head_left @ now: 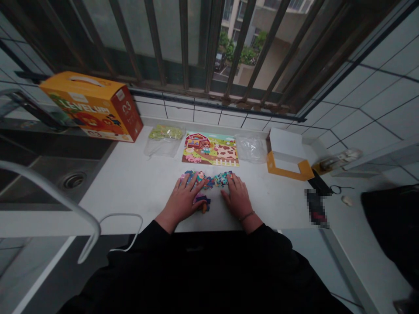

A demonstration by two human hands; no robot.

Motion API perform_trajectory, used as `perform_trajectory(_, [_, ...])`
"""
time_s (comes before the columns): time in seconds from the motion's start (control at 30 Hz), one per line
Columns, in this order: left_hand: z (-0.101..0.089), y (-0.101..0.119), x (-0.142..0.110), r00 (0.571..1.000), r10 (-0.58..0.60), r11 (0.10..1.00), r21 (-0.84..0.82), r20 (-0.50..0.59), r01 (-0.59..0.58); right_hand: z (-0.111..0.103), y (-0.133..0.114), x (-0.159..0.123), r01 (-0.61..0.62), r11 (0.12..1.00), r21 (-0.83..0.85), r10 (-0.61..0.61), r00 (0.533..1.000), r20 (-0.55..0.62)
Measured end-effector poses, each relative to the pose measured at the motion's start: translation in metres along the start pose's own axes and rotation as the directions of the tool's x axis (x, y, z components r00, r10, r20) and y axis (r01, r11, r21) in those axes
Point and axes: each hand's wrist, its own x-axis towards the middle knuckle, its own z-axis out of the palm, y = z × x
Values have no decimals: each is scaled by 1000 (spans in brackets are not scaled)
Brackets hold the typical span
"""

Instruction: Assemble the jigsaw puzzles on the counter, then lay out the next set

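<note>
In the head view I see both hands spread flat, gripping nothing: the left hand point(186, 198) and right hand point(238, 198) rest on puzzle pieces point(208, 181) near the desk's point(271, 205) front edge, with the farm picture point(211, 149) just beyond.

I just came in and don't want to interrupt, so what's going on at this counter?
A person has both bare hands over small colorful puzzle pieces on the white counter. The left hand lies flat on part of the loose pieces, and the right hand touches their other end. Just beyond lies a farm picture, between two clear plastic bags, the left one with something yellow-green inside. An orange box stands by the sink.
</note>
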Motion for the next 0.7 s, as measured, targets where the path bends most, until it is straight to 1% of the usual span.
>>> perform_trajectory(0.1, [-1, -10, -9, 989, -134, 990, 25, -67, 136, 0, 10, -8, -72, 997, -25, 72, 997, -7])
perform_trajectory(0.2, [-3, -21, -16, 961, -238, 968, 51, -141, 247, -3, 16, -15, -162, 985, -62, 161, 987, -9])
perform_trajectory(0.3, [-6, -27, -20, 929, -317, 937, 88, -191, 338, -5, 17, -18, -269, 958, -100, 269, 963, -16])
perform_trajectory(0.37, [-7, -27, -19, 912, -351, 919, 107, -213, 379, -6, 16, -17, -281, 954, -103, 280, 960, -24])
perform_trajectory(0.4, [-7, -26, -19, 909, -356, 916, 112, -217, 385, -6, 16, -16, -253, 963, -96, 252, 967, -24])
perform_trajectory(0.47, [-8, -22, -17, 923, -328, 927, 118, -200, 355, -7, 15, -14, -142, 987, -71, 142, 990, -9])
perform_trajectory(0.53, [-8, -15, -17, 953, -255, 954, 119, -162, 275, -9, 14, -14, -24, 999, -48, 25, 999, 24])
perform_trajectory(0.57, [-8, -12, -18, 967, -210, 967, 116, -141, 227, -10, 14, -14, 15, 999, -40, -13, 999, 41])
perform_trajectory(0.63, [-7, -3, -20, 987, -128, 985, 104, -94, 137, -12, 14, -17, 50, 998, -32, -48, 997, 67])
perform_trajectory(0.7, [-5, 8, -23, 997, -68, 994, 83, -44, 72, -15, 14, -23, 68, 997, -21, -66, 994, 83])
